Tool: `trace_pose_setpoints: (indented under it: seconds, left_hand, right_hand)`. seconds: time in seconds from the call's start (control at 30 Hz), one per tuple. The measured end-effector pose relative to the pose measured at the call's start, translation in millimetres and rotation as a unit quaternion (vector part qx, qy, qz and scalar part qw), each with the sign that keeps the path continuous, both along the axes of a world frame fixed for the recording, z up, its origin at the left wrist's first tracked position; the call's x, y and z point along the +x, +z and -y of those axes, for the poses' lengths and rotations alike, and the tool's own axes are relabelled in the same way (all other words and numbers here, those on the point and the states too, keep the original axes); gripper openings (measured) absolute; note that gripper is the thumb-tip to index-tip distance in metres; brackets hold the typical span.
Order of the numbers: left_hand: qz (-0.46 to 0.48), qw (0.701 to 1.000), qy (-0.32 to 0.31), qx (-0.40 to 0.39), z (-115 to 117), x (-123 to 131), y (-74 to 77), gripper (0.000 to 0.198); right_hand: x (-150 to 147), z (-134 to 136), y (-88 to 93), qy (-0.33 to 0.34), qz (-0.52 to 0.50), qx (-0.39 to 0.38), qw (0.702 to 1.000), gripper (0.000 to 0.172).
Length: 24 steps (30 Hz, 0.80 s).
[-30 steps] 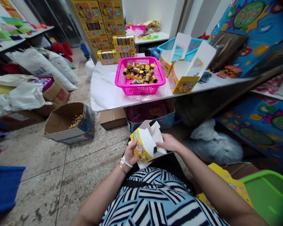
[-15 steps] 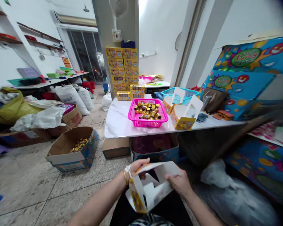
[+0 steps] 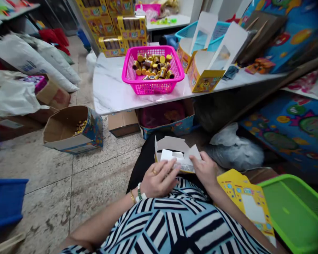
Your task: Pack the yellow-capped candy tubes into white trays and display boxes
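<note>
A partly folded cardboard box point(image 3: 172, 143) with a white inside rests over my lap, its flaps standing up. My right hand point(image 3: 206, 170) pinches its right flap between thumb and fingers. My left hand point(image 3: 159, 179) lies with outstretched fingers against the box's near edge and inner flaps, touching without closing round it. Two opened yellow boxes point(image 3: 205, 80) with raised white window lids stand on the table point(image 3: 108, 83). Left of them sits a pink basket point(image 3: 153, 87) of small brown tubes with yellow caps point(image 3: 155, 65).
Flat yellow box blanks point(image 3: 238, 187) lie by my right arm, beside a green basket point(image 3: 288, 211). Filled yellow boxes point(image 3: 134, 30) are stacked behind the pink basket. A carton point(image 3: 69, 139) holding more tubes stands on the floor at left, near a blue bin point(image 3: 6, 201).
My view has tilted down. The box has come closer to my lap. My left hand has moved from the box's left side to its near edge; my right hand still holds its right side.
</note>
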<state>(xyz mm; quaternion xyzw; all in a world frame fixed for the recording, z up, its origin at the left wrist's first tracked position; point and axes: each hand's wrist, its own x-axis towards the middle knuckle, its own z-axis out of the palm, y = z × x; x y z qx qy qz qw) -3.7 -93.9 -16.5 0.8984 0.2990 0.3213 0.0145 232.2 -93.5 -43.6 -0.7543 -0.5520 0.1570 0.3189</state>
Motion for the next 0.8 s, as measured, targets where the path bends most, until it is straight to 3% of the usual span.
trace_pose_setpoints:
  seconds: [0.1,0.23,0.33,0.4,0.47,0.6,0.8]
  left_hand:
    - [-0.076,0.994,0.016,-0.077,-7.0,12.4,-5.6,0.061]
    - [-0.141,0.986,0.011,-0.089,-18.3,16.2,-15.4,0.048]
    - [-0.17,0.982,0.051,-0.06,-14.3,17.9,-15.8,0.049]
    - [-0.184,0.979,0.063,-0.052,-10.8,21.4,-13.1,0.053]
    - [-0.206,0.974,0.079,-0.054,-9.2,26.1,-9.7,0.056]
    - [-0.251,0.957,0.119,-0.086,-11.6,31.0,-4.7,0.072]
    - [-0.259,0.958,0.08,-0.097,-14.6,23.3,-4.2,0.072]
  right_hand:
    - [0.9,-3.2,0.5,0.007,-0.009,-0.03,0.999,0.051]
    - [17.0,-3.4,-7.8,0.058,-0.146,-0.068,0.985,0.057]
    - [37.0,-11.6,-12.9,0.074,-0.35,-0.074,0.931,0.074]
    - [46.2,-22.4,-11.9,0.077,-0.424,-0.074,0.899,0.073]
    - [48.0,-34.2,-8.4,0.109,-0.441,-0.086,0.887,0.061]
    - [36.4,-49.1,-2.4,0.197,-0.441,-0.123,0.867,0.059]
    - [28.1,-46.4,-1.9,0.175,-0.439,-0.146,0.869,0.048]
